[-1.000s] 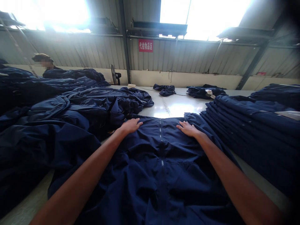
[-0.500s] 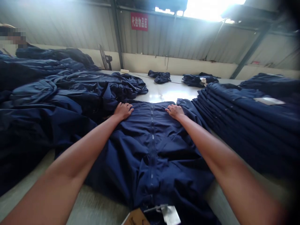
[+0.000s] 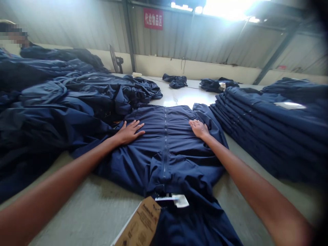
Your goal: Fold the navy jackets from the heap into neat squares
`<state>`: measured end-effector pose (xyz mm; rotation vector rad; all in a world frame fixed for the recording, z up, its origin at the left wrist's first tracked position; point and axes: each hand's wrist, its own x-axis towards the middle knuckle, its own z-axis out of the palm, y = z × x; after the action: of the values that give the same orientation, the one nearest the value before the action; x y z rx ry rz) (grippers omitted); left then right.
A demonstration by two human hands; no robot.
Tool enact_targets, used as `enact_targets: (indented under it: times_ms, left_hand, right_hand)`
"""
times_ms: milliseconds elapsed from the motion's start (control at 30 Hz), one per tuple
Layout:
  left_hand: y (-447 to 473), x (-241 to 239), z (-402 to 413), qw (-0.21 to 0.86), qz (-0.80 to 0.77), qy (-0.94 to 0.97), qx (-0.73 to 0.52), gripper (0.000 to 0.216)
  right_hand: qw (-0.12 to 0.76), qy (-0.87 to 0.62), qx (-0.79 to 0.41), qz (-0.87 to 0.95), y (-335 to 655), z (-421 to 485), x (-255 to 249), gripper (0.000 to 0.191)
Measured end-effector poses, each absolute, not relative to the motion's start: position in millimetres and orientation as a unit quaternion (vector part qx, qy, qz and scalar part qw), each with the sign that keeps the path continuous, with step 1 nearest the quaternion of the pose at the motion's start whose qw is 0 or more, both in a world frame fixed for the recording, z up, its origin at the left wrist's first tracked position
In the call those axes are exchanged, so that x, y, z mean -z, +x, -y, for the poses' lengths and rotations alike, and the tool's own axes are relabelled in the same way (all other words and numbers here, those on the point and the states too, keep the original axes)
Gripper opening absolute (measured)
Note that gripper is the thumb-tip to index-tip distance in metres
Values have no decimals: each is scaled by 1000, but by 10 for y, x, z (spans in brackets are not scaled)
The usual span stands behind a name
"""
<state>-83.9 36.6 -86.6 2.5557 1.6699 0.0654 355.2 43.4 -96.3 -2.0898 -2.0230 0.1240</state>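
A navy zip-front jacket (image 3: 143, 160) lies spread on the table in front of me, its collar end nearest and its zip running away up the middle. My left hand (image 3: 130, 132) rests flat on the jacket's left side, fingers spread. On its right side lies my right hand (image 3: 199, 128), palm down with the fingers stretched out. Neither hand grips the cloth. A brown cardboard hang tag (image 3: 143, 222) and a white label (image 3: 181, 201) are at the collar.
Crumpled navy garments (image 3: 84, 92) heap up on the left. A stack of folded navy garments (image 3: 269, 126) stands on the right, with a white paper (image 3: 290, 105) on it. Farther back are small dark bundles (image 3: 176, 81), a fan (image 3: 115, 60) and a person (image 3: 15, 34).
Both hands have slid back toward me and slightly apart over the jacket. The jacket's collar end and tags now show farther up in view, with more of the brown tag visible.
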Motion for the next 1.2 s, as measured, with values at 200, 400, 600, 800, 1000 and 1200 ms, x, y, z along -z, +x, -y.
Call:
enact_targets:
  times_ms: [200, 400, 600, 800, 1000, 1200]
  left_hand:
    - [-704, 503, -534, 51, -550, 833, 15, 72]
    - [-587, 588, -464, -7, -515, 849, -119, 59]
    - [-646, 956, -422, 28, -534, 844, -42, 66]
    - [-617, 865, -342, 8, -531, 845, -67, 71]
    - [-631, 845, -316, 43, -469, 880, -69, 55]
    - [-654, 816, -310, 69, -468, 881, -27, 68]
  right_hand:
    - [143, -691, -21, 708, 3385, -484, 653, 48]
    - [145, -664, 6, 734, 3427, -197, 778, 44]
    - [129, -661, -10, 739, 3516, -145, 1068, 48]
    - [178, -638, 35, 748, 3482, -117, 1037, 50]
    - [173, -552, 13, 815, 3433, -53, 1027, 45]
    - [128, -570, -8, 811, 3450, -39, 990, 50]
